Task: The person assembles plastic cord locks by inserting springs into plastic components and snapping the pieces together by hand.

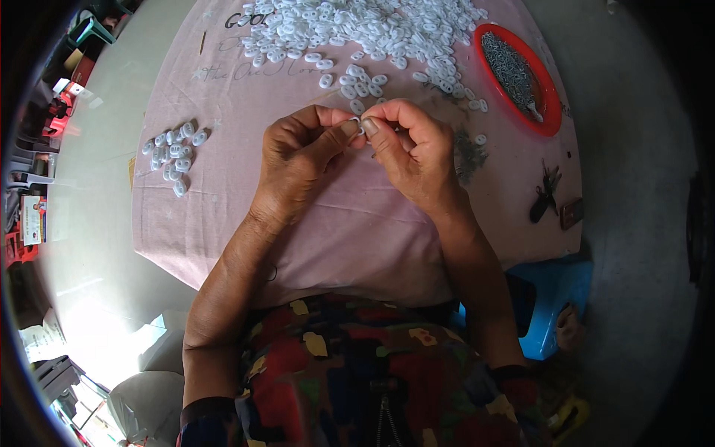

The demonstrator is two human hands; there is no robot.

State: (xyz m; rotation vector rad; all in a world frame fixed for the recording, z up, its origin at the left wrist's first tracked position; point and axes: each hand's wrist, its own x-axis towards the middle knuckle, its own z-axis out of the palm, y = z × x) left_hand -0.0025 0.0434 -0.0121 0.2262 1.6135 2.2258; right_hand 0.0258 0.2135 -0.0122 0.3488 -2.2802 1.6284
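Observation:
My left hand and my right hand meet over the middle of the table, thumbs and forefingers pinched together. Between the fingertips shows part of a small white oval plastic piece; the fingers cover most of it. Whether a tiny metal part is also in the pinch, I cannot make out. Just beyond my fingers lie several loose white oval pieces, each with two holes. Behind them spreads a large heap of the same pieces. A smaller group of white pieces sits apart on the left.
A pink cloth covers the table. At the far right stands a red oval tray with many small metal parts. Small dark metal bits lie beside my right hand. Keys rest near the right edge. A blue stool stands below.

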